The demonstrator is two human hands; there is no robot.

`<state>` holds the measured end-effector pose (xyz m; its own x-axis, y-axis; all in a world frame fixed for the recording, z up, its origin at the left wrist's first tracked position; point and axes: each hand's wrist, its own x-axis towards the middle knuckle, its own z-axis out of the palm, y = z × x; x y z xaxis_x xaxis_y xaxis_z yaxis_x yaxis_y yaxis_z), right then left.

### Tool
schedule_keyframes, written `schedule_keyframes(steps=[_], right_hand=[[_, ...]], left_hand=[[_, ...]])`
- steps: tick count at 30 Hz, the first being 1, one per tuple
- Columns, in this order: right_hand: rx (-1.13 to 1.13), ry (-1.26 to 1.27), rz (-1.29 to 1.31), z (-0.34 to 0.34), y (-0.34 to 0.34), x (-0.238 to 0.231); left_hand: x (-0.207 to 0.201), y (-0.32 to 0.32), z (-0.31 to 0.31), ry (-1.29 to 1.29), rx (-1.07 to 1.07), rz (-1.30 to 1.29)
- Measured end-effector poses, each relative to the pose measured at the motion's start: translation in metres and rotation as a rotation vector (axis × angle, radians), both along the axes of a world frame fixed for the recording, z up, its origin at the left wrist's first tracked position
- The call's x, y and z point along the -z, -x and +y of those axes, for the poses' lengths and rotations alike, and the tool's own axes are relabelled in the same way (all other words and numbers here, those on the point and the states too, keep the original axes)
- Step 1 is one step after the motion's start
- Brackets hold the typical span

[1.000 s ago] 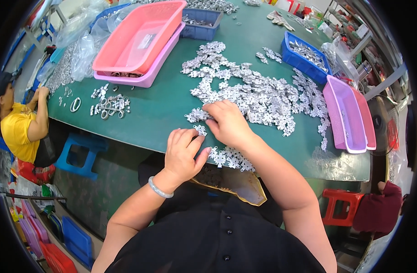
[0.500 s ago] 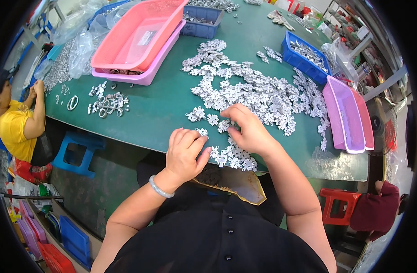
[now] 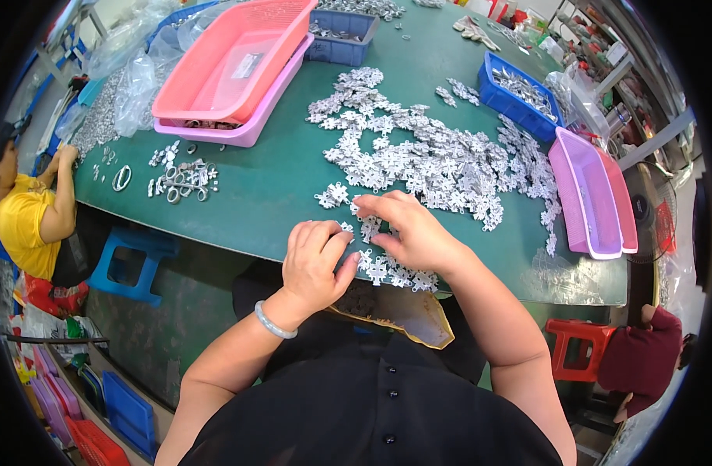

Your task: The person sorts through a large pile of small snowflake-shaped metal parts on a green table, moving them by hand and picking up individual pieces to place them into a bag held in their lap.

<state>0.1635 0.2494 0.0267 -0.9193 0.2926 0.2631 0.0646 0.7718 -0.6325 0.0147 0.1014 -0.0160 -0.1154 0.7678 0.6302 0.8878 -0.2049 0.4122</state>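
Small flat silver-grey metal pieces with cross-like cut outlines lie in a wide pile [image 3: 441, 147] on the green table [image 3: 262, 179]. Close to the table's near edge my left hand [image 3: 317, 260] rests with bent fingers, its thumb apart from them; one metal piece shows by its fingertips. My right hand [image 3: 414, 233] is over the front of the pile, index finger and thumb spread around a few loose metal pieces [image 3: 369, 227]. More metal pieces [image 3: 395, 273] lie below that hand at the edge. What is under both palms is hidden.
Beneath the edge, an open yellow-rimmed bag or tray [image 3: 406, 314] sits at my lap. Pink baskets [image 3: 239, 85], blue bins [image 3: 519, 93] and a lilac basket [image 3: 593, 202] stand around the pile. Metal rings [image 3: 183, 182] lie at left. Co-workers sit by a blue stool [image 3: 134, 260] and a red stool [image 3: 577, 349].
My right hand has moved a little left and down toward my left hand, and the loose pieces by its fingers have shifted. My left hand has hardly moved.
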Motion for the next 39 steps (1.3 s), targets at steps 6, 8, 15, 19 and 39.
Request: schedule_keyframes(steps=[6, 8, 15, 19, 39], right_hand=[[0.110, -0.107, -0.077, 0.006, -0.008, 0.001], [0.102, -0.107, -0.115, 0.005, -0.007, -0.002], [0.119, -0.323, -0.044, 0.002, 0.003, 0.007], [0.064, -0.192, -0.140, 0.003, 0.003, 0.001], [0.240, -0.299, -0.021, -0.005, 0.046, 0.009]], left_hand=[[-0.005, -0.003, 0.002, 0.056, -0.002, 0.086], [-0.005, -0.002, 0.002, 0.058, -0.001, 0.108], [-0.004, 0.000, 0.000, 0.045, 0.034, 0.026], [0.000, 0.000, 0.001, -0.021, 0.064, -0.045], [-0.005, 0.029, 0.013, 0.135, -0.204, 0.015]])
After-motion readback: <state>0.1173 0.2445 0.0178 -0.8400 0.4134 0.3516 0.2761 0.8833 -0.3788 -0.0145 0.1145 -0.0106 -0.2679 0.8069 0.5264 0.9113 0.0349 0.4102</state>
